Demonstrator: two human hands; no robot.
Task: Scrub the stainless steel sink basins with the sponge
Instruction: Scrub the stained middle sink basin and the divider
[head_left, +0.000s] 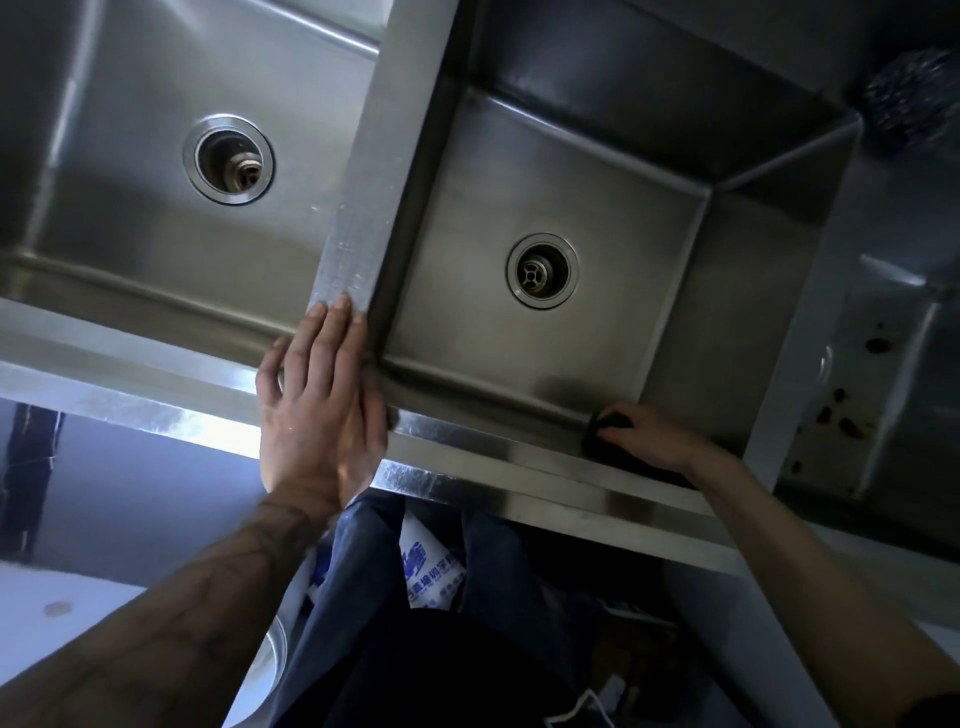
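Two basins lie before me. The left basin (130, 208) has neither hand in it. My left hand (317, 405) rests flat, fingers straight, on the divider (358, 208) where it meets the near rim. In the right basin (519, 171) the sponge (597, 436) sits against the near wall, my right hand (649, 436) curled round it. Its long axis seems to run along that wall, though it is dark there. Open floor lies left and far, toward the drain (542, 270); the right wall is near

Steel-wool ball (904, 98) top right; printed white bag (431, 566) low centre.
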